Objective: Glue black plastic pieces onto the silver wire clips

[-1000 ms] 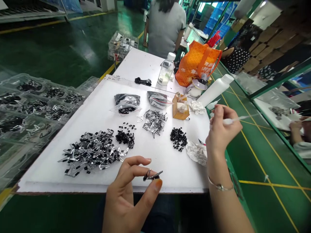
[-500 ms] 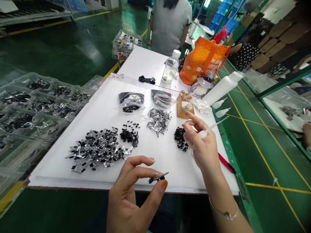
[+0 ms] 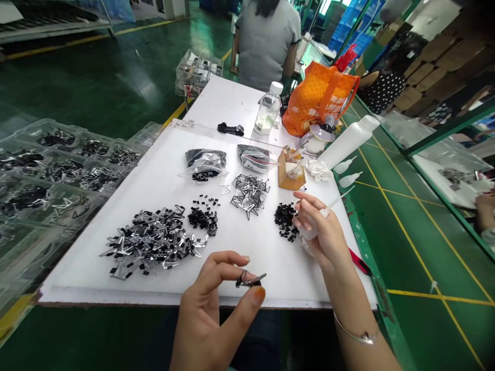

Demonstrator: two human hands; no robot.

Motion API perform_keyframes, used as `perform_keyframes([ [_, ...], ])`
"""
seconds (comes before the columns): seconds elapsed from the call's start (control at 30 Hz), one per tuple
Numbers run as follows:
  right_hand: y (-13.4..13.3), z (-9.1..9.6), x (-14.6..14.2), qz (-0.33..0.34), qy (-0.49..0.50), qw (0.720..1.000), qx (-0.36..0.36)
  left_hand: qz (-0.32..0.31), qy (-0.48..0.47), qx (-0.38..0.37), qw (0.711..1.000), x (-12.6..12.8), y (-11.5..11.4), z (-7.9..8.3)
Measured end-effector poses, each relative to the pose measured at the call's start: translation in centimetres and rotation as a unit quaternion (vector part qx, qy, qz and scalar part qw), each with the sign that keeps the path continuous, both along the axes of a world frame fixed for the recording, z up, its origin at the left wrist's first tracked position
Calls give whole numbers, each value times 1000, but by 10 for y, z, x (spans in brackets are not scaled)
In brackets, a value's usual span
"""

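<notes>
My left hand point(image 3: 214, 301) pinches a small black-and-metal part point(image 3: 249, 281) between thumb and fingers, just above the front edge of the white board point(image 3: 266, 268). My right hand point(image 3: 320, 232) grips a white plastic dropper bottle point(image 3: 323, 216) with a thin nozzle, and it hangs beside a heap of small black pieces point(image 3: 285, 221). Further left lie a large mixed pile of metal and black parts point(image 3: 149, 242), a smaller black heap point(image 3: 203, 219) and a tangle of metal clips point(image 3: 249, 195). Neither hand touches these piles.
Two zip bags point(image 3: 204, 165) and a small cardboard box point(image 3: 291, 174) sit at the board's far side. A large white bottle point(image 3: 348, 141) and an orange bag point(image 3: 319, 98) stand beyond. Clear plastic trays point(image 3: 58, 165) hold parts at left. A seated co-worker point(image 3: 266, 44) is ahead.
My right hand has moved left over the board, next to the black pieces, with the dropper bottle tilted. My left hand keeps the same pinch on the part.
</notes>
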State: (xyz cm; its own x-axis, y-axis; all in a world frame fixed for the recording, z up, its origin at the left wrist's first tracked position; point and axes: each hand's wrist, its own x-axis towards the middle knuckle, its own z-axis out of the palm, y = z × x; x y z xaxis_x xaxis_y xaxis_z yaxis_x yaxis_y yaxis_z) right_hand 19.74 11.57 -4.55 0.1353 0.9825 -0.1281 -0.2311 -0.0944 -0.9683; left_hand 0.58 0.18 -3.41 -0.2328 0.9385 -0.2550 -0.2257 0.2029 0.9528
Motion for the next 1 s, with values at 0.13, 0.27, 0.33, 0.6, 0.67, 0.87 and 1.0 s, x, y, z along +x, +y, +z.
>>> perform_keyframes([
  [0.13, -43, 15, -15, 136, 30, 990, -28, -54, -49, -25, 997, 0, 1, 0],
  [0.27, -74, 14, -22, 231, 39, 972, 2, -23, -44, -12, 999, 5, -1, 4],
  [0.33, -81, 10, -21, 218, 5, 976, 11, -19, -17, 6, 1000, 5, -3, 4],
  [0.6, -86, 6, -23, 215, -10, 976, 18, -62, 53, 48, 996, -1, -4, 2],
  [0.67, -87, 6, -23, 214, -11, 977, 26, -50, 27, 17, 998, 3, -3, 4],
  [0.87, -88, 7, -23, 173, -39, 982, 60, -109, -47, -20, 993, 5, 0, 5],
  [1.0, -87, 7, -25, 168, -17, 984, 60, -160, -89, -38, 982, 0, 3, -1],
])
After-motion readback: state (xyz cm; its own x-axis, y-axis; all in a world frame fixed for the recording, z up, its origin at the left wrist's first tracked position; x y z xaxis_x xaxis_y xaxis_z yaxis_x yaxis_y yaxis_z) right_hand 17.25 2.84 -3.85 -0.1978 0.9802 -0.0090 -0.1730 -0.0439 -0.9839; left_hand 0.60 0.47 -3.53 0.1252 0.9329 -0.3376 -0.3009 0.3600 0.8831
